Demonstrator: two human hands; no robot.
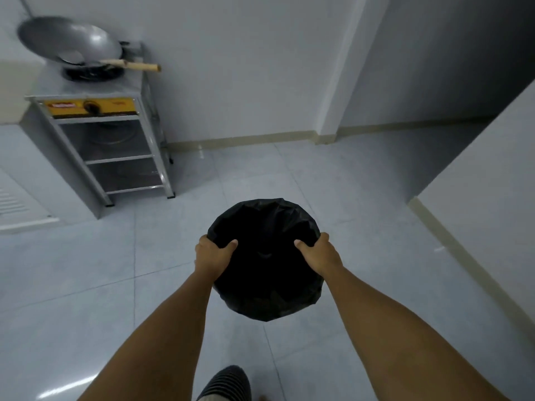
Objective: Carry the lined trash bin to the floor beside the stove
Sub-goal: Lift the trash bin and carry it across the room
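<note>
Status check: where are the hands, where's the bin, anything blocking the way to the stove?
Left hand and right hand both gripping the bin rim. Bin in hand, short of the stove. Floor beside stove looks open.

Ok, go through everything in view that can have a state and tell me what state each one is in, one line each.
Trash bin: lined with a black bag, held up by its rim, not yet beside the stove.
Left hand: gripping the bin's left rim.
Right hand: gripping the bin's right rim.
Stove: no flame visible.
Wok: tilted on the burner, wooden handle pointing right.
</note>
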